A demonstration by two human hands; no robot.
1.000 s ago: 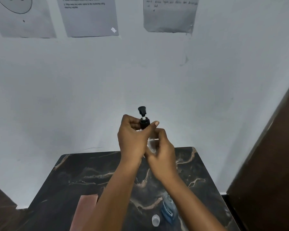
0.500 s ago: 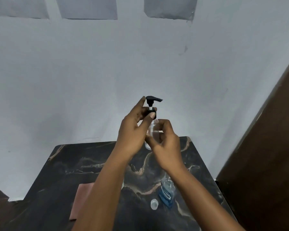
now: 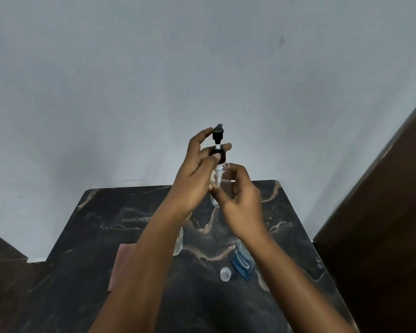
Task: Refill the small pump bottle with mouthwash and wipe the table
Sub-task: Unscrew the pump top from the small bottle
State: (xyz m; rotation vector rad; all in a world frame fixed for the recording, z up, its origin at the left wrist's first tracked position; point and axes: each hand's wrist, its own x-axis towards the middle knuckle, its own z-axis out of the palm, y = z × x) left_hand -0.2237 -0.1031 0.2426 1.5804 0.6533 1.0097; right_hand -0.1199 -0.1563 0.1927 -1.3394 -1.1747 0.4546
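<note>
I hold a small clear pump bottle (image 3: 216, 188) above the far part of the dark marble table (image 3: 106, 224). My right hand (image 3: 240, 200) grips the bottle's body. My left hand (image 3: 195, 171) pinches the black pump head (image 3: 217, 150) at its collar; the collar sits slightly above the bottle's neck, with the white stem showing between. A blue mouthwash bottle (image 3: 242, 261) stands near the front right, partly hidden by my right forearm. Its clear cap (image 3: 225, 273) lies beside it on the table.
A pink cloth (image 3: 120, 265) lies at the front left, partly under my left forearm. A clear glass container (image 3: 178, 243) shows behind that forearm. A pale wall rises behind the table, and a dark wooden panel (image 3: 382, 212) stands at the right.
The camera has tilted down, so the wall papers left the view. My left hand has turned the pump head, and the collar now sits lifted off the bottle's neck.
</note>
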